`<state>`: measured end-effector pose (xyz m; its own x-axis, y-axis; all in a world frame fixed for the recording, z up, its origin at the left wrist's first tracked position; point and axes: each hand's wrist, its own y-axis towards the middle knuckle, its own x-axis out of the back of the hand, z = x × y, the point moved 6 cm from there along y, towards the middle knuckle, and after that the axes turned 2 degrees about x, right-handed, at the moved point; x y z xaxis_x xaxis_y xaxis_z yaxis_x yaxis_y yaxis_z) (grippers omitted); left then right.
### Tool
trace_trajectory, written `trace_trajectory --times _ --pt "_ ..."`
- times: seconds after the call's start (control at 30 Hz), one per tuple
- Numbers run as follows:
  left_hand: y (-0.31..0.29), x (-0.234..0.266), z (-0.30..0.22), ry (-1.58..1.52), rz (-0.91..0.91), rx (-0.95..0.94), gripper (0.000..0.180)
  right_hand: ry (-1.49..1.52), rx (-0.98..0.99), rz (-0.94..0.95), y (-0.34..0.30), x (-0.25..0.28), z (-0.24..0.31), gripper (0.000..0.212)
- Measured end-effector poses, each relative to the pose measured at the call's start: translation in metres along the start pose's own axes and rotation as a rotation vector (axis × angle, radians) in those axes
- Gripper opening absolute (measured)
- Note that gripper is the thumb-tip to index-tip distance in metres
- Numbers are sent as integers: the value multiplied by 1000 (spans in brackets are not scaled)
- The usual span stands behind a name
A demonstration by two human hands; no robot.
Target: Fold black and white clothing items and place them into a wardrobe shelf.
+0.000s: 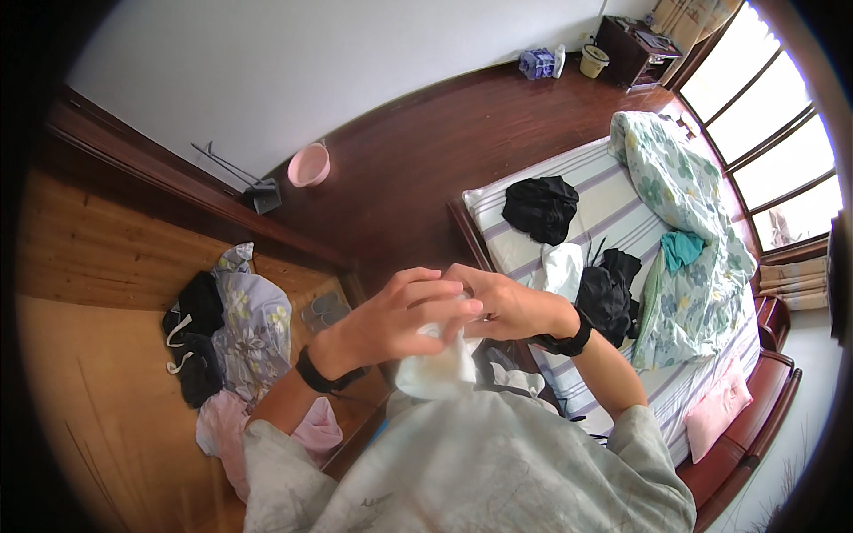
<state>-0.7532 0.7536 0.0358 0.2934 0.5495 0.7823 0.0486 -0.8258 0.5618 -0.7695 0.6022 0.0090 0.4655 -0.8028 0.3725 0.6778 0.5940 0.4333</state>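
In front of my chest, my left hand and my right hand come together around a bunched white cloth. Its lower end hangs below my fingers, close to my grey shirt. The fingers of my left hand lie across those of the right and hide much of the held part. What kind of garment it is, I cannot make out. A black band circles each wrist.
To the right, a bed bears black clothes, a white cloth and a flowered quilt. On the left, a wooden cabinet holds a heap of clothes. A pink basin and dustpan stand by the wall.
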Motion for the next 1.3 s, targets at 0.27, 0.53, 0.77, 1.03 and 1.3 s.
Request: trace_trajectory --times 0.27,0.53,0.77,1.03,1.3 --pt "-14 14 -11 260 344 411 30 -86 -162 -100 -13 15 -2 25" --pt "-41 -19 18 -144 123 886 57 -226 -88 -237 -5 24 23 35" --pt "-28 1 19 196 218 623 35 -426 -133 -152 -25 47 18 38" --pt "-60 13 31 -105 -99 697 69 -410 -164 -164 -23 65 34 32" --pt "-127 -89 56 -911 81 1247 111 4 -193 -254 16 47 31 27"
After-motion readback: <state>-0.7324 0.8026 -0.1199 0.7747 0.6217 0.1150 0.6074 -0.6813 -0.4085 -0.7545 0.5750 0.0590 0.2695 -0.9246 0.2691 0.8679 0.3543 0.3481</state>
